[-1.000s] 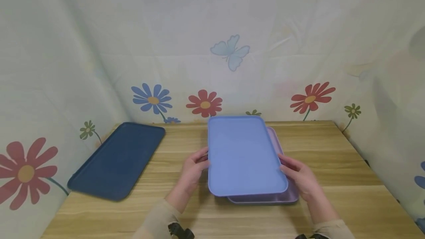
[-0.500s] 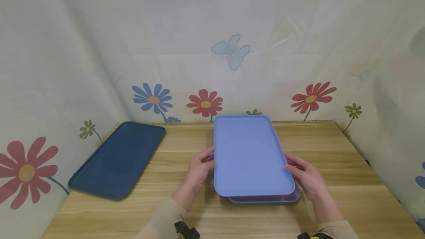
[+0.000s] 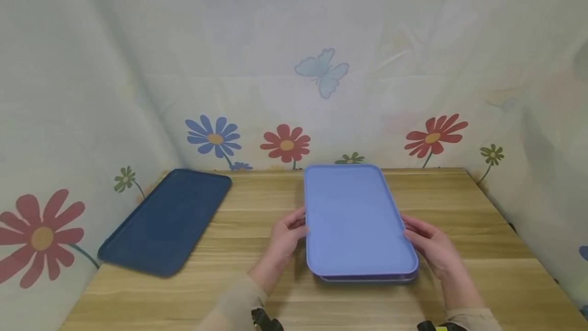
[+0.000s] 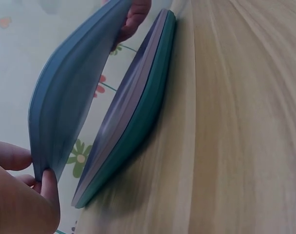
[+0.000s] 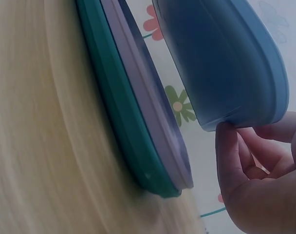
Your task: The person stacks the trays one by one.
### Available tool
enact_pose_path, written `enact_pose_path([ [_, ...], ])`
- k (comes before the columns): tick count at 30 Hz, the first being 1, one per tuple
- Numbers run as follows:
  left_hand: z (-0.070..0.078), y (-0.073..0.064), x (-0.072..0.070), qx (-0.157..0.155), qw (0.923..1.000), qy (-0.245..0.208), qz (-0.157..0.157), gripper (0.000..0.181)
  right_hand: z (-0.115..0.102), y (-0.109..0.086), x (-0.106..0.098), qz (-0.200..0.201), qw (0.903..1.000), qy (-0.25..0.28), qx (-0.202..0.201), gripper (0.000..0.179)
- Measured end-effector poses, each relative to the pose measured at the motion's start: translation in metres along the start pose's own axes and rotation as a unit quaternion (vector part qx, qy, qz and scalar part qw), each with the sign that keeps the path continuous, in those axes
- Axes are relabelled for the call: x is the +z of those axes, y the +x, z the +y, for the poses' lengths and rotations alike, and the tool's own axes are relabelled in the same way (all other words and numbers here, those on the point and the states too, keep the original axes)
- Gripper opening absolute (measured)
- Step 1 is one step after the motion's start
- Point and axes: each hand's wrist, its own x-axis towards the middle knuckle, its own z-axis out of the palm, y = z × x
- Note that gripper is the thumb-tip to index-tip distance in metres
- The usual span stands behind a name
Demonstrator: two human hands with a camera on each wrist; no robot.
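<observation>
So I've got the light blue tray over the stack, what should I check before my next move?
1. Left hand gripping the light blue tray by its edge: ok.
2. Right hand gripping the opposite edge: ok.
3. Purple tray sitting on the green tray: ok.
4. Light blue tray resting on the purple tray: not ok, both wrist views show a gap.
5. Purple tray free of loose items: cannot tell, its inside is mostly hidden.
6. Dark blue tray apart from the stack: ok, off to the left.
</observation>
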Motion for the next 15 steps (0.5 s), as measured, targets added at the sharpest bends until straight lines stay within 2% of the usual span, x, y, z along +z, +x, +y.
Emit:
enact_pose_path([
  [7, -0.006, 0.003, 0.005, -0.010, 0.9999, 0.000, 0.000, 0.053, 0.004, 0.002, -0.005, -0.009, 0.9997, -0.021, 0.013, 0.057],
  [15, -0.011, 0.005, 0.010, -0.009, 0.9999, 0.010, -0.008, 0.052, 0.010, 0.003, -0.011, -0.005, 0.9984, -0.047, 0.031, 0.057],
])
